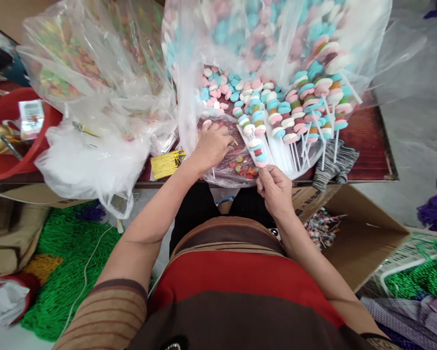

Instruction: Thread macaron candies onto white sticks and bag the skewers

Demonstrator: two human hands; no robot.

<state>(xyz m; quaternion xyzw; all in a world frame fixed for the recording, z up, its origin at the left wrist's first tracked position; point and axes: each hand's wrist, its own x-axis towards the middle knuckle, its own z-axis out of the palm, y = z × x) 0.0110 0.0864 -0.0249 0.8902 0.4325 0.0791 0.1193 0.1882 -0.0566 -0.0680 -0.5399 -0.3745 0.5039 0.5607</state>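
My right hand (pixel 275 189) is closed on the lower end of a marshmallow skewer (pixel 258 153), stacked with white, red, blue and pink pieces. My left hand (pixel 213 146), palm down with curled fingers, is over the clear plastic sheet (pixel 221 176); whatever it grips is hidden. A small pale pink piece (pixel 207 123) shows against its far side. Small ring-shaped gummies (pixel 245 170) lie on the plastic between my hands. Finished-looking marshmallow skewers (pixel 302 114) with white sticks are lined up beyond my right hand. Loose marshmallows (pixel 218 87) spill from a large clear bag (pixel 189 92) behind them.
Yellow twist ties (pixel 166 164) lie left of my left forearm, beside a white plastic bag (pixel 97 160). Bags of coloured gummies (pixel 68 63) and a red basin (pixel 25 167) stand further left. Grey gloves (pixel 337 163) lie by the table's right edge, above an open cardboard box (pixel 367 233).
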